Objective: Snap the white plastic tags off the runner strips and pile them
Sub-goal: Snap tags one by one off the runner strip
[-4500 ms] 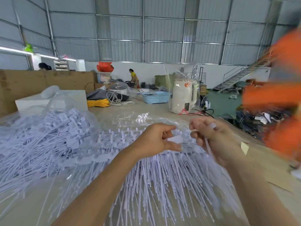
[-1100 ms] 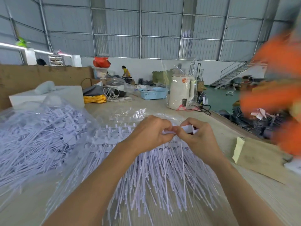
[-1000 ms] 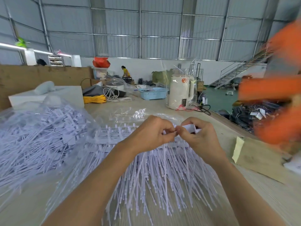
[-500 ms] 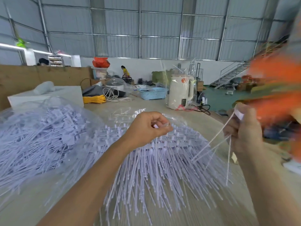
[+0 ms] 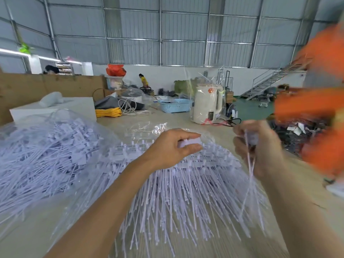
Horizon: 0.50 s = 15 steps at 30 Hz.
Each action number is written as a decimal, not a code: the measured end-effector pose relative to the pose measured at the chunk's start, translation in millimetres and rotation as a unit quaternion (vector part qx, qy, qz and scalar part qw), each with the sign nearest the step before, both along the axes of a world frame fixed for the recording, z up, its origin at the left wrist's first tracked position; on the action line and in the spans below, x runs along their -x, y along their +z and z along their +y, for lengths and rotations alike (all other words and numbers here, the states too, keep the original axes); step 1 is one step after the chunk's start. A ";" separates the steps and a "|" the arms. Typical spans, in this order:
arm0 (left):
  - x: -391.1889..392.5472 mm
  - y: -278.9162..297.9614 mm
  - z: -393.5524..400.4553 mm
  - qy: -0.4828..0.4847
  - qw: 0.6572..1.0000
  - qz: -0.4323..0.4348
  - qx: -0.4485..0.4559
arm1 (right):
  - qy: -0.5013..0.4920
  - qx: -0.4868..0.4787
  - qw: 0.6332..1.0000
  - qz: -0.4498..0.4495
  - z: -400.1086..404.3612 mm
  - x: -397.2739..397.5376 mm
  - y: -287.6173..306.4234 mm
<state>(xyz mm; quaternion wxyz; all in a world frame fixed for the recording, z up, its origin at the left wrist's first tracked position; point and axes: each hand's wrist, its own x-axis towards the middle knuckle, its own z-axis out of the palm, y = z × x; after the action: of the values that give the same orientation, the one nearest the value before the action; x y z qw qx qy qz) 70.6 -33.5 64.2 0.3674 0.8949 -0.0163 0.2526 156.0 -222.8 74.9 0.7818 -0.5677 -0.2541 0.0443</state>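
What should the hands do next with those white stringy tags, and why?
Probably bring the right hand, which grips a few loose tags, back beside the left hand to snap the next tag, because the left pinches the runner strip.

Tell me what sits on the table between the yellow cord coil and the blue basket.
In the head view, a coiled white cable on dark grey cloth.

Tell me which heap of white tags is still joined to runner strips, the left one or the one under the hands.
The heap under the left hand, the fanned tags: their heads line up in rows. The left heap lies tangled.
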 end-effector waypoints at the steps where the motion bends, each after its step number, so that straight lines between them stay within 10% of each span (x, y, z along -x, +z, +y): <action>1: 1.5 0.3 -1.0 -0.011 1.000 0.008 -0.013 | 0.012 0.033 0.999 -0.010 6.5 4.2 -2.8; 15: 8.2 11.1 -11.9 -0.021 0.994 -0.012 -0.110 | -0.003 0.095 0.993 -0.063 37.1 23.5 -12.0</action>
<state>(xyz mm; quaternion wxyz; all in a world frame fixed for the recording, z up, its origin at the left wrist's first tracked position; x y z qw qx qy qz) 62.5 -45.4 75.4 0.2716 0.9263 -0.0674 0.2522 132.5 -185.7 62.8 0.7070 -0.6418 -0.2956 0.0299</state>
